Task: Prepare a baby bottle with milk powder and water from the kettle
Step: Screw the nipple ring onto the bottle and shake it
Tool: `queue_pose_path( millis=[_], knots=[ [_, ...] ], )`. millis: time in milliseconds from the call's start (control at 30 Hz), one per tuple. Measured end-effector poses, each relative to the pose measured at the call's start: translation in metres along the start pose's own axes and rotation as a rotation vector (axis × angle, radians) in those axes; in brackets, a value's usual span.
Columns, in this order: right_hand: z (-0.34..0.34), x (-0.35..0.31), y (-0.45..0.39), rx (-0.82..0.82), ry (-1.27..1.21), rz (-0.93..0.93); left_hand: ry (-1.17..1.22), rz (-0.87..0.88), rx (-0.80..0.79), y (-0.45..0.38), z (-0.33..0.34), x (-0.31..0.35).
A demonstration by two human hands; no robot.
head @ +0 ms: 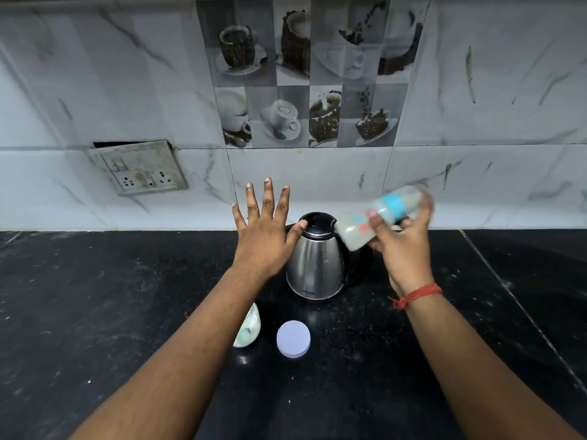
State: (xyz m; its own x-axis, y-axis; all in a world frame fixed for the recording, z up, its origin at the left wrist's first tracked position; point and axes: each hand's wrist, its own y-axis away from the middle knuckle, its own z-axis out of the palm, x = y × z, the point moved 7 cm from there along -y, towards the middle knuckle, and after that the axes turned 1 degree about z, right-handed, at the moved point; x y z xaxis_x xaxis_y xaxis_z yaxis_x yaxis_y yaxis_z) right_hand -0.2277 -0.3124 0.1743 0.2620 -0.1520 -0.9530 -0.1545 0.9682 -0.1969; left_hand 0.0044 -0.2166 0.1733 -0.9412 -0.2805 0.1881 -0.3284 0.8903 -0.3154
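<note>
socket plate (139, 166): on tiled wall, far left.
left hand (265, 231): fingers spread flat, held above worktop (95, 296), thumb at kettle lid, holds nothing.
container (247, 327): white, partly hidden under left forearm.
round lid (293, 338): lies flat, just right of container.
kettle (316, 262): steel, upright, lid down.
right hand (401, 241): grips baby bottle (381, 214), tilted, blurred, raised beside kettle.
red thread (416, 295): round right wrist.

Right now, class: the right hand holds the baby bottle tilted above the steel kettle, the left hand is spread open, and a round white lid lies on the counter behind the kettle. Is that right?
One detail is wrong. The round white lid lies in front of the kettle, nearer the person, not behind it. The head view shows this. The right hand does hold the baby bottle tilted, and the left hand is spread open.
</note>
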Motion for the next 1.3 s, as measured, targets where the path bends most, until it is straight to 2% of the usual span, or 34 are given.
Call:
queue_pose_path(
  millis=[67, 200, 233, 333, 467, 567, 600, 700, 733, 833, 867, 1000, 1033, 1100, 1133, 1233, 1267, 1300],
  knots=[
    [0.005, 0.004, 0.0, -0.111, 0.068, 0.039, 0.002, 0.003, 0.001, -0.001, 0.0, 0.0],
    [-0.019, -0.011, -0.005, 0.162, -0.092, -0.048, 0.008, 0.011, 0.009, -0.002, -0.001, 0.002],
    [-0.016, -0.013, -0.004, 0.143, -0.098, -0.047, 0.005, 0.017, 0.013, -0.002, -0.001, 0.002],
    [0.0, -0.002, -0.001, -0.098, 0.065, 0.026, -0.002, 0.025, 0.019, -0.003, -0.001, 0.003],
    [-0.017, -0.01, -0.004, 0.11, -0.044, -0.054, -0.013, 0.028, 0.018, -0.004, 0.0, 0.004],
    [0.001, -0.002, -0.001, -0.102, 0.092, 0.012, -0.017, 0.027, 0.015, -0.003, -0.002, 0.003],
    [0.001, -0.001, 0.0, -0.121, 0.111, 0.02, -0.012, 0.022, 0.013, -0.004, -0.002, 0.002],
    [-0.016, -0.011, -0.002, 0.093, -0.051, -0.04, -0.008, 0.015, 0.014, -0.003, -0.004, 0.002],
    [-0.018, -0.013, -0.004, 0.118, -0.066, -0.058, -0.011, 0.02, 0.016, -0.003, -0.005, 0.004],
    [0.0, -0.009, -0.002, -0.091, 0.094, 0.005, -0.014, 0.027, 0.017, -0.003, -0.005, 0.006],
    [0.001, -0.01, -0.002, -0.107, 0.111, 0.015, -0.014, 0.025, 0.017, -0.003, -0.006, 0.006],
    [-0.017, -0.02, -0.009, 0.113, -0.058, -0.059, -0.032, 0.029, 0.015, -0.004, -0.005, 0.007],
    [-0.014, -0.021, -0.008, 0.073, -0.023, -0.06, -0.039, 0.032, 0.014, -0.003, -0.004, 0.007],
    [0.0, -0.016, -0.006, -0.126, 0.175, -0.046, -0.042, 0.03, 0.013, -0.003, -0.004, 0.007],
    [0.001, -0.016, -0.005, -0.153, 0.203, -0.048, -0.041, 0.026, 0.012, -0.004, -0.004, 0.006],
    [-0.014, -0.024, -0.01, 0.061, 0.014, -0.068, -0.034, 0.022, 0.005, -0.003, -0.003, 0.005],
    [-0.016, -0.024, -0.01, 0.095, -0.016, -0.085, -0.039, 0.023, 0.005, -0.002, -0.003, 0.005],
    [-0.011, -0.023, -0.009, 0.058, -0.003, -0.077, -0.042, 0.025, 0.005, -0.002, -0.004, 0.005]
  ],
)
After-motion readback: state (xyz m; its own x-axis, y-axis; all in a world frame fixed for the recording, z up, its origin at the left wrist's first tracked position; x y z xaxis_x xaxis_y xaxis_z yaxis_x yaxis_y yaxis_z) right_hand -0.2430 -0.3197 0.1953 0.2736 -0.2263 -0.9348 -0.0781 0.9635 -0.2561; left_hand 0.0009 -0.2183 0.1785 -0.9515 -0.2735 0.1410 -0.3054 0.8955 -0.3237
